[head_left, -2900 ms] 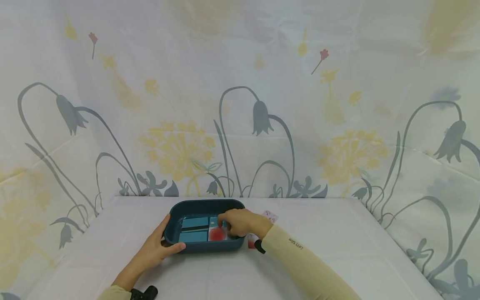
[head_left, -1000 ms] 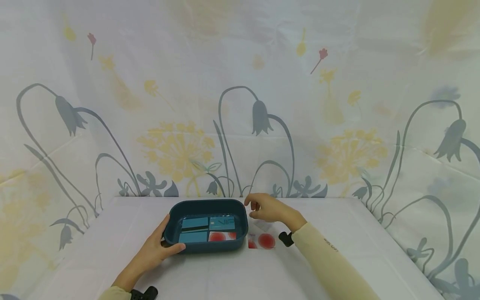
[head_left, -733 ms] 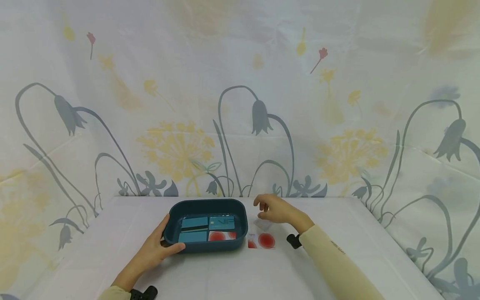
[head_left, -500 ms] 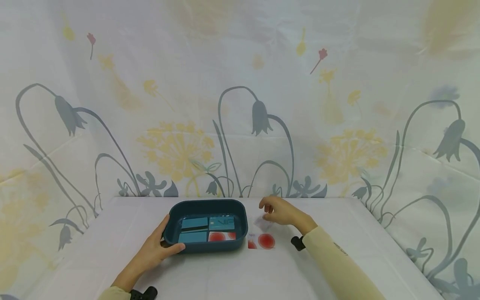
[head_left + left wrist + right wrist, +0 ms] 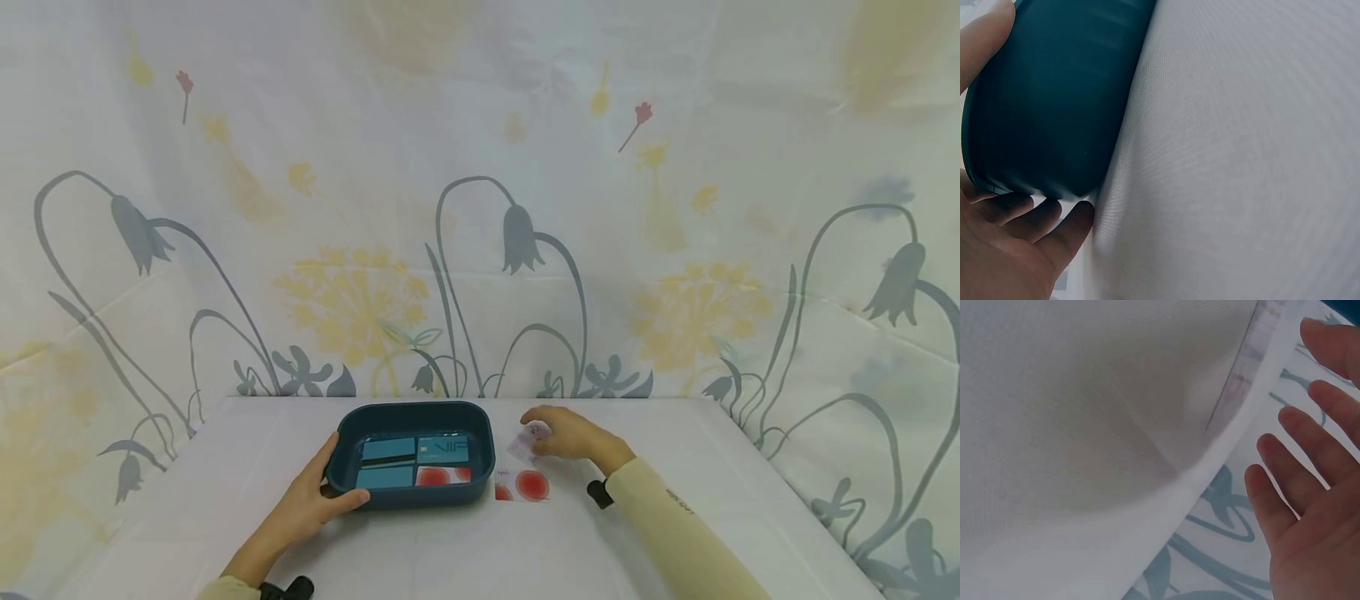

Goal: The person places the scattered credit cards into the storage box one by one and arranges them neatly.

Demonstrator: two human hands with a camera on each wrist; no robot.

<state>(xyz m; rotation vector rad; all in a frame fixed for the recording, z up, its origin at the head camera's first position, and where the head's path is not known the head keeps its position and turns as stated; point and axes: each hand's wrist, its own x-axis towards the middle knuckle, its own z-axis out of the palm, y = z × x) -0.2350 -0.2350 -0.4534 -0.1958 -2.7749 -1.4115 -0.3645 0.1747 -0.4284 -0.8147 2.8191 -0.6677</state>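
Note:
My left hand (image 5: pixel 303 500) grips the left end of a dark teal plastic tray (image 5: pixel 420 497), thumb along its front and fingers round the side. In the left wrist view, the fingertips (image 5: pixel 1079 215) press against the tray wall close to the table. Inside the tray lie a blue card with a dark stripe (image 5: pixel 387 448), a VIP card (image 5: pixel 442 448), a plain blue card (image 5: pixel 385 477) and a red-and-white card (image 5: pixel 442 476). My right hand (image 5: pixel 570 435) hovers over a pale patterned card (image 5: pixel 522 446) on the table, fingers loosely bent and apart in the right wrist view.
Another red-and-white card (image 5: pixel 522 485) lies on the white-covered table (image 5: pixel 450 554), just right of the tray. A flower-printed curtain (image 5: pixel 480 250) hangs behind the table's back edge.
My right hand has come out of the tray, leaving the red-and-white card in it, moved right, then come down at the pale card. The left hand stays on the tray.

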